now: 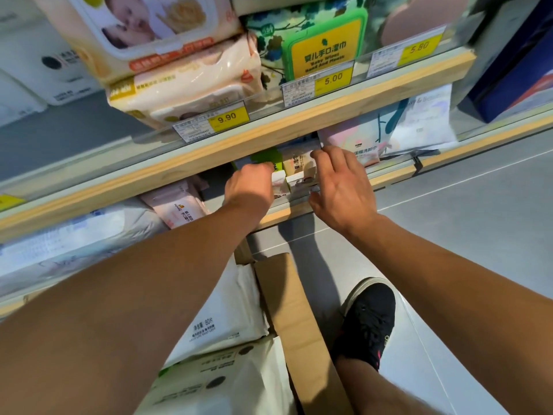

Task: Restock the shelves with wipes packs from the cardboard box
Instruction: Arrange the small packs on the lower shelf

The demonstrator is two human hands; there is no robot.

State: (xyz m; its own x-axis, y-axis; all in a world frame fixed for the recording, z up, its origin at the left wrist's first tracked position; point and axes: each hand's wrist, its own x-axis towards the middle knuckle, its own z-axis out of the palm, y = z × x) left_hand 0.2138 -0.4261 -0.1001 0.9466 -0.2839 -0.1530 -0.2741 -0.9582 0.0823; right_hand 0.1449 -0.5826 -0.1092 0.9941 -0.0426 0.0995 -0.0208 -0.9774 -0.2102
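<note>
Head view looks down on both arms reaching into the lower shelf (pixel 299 209), under the wooden edge of the shelf above. Left hand (pixel 250 187) curls around the left side of a small wipes pack (pixel 294 181); right hand (pixel 338 187) rests against its right side, fingers bent over the top. Behind it stand more small packs (pixel 294 163). Near the feet, the cardboard box (pixel 299 310) holds larger white packs (pixel 230 319). I'd worry the pack sits close to the front lip: a careless push could topple the row or tip it off toward the floor
</note>
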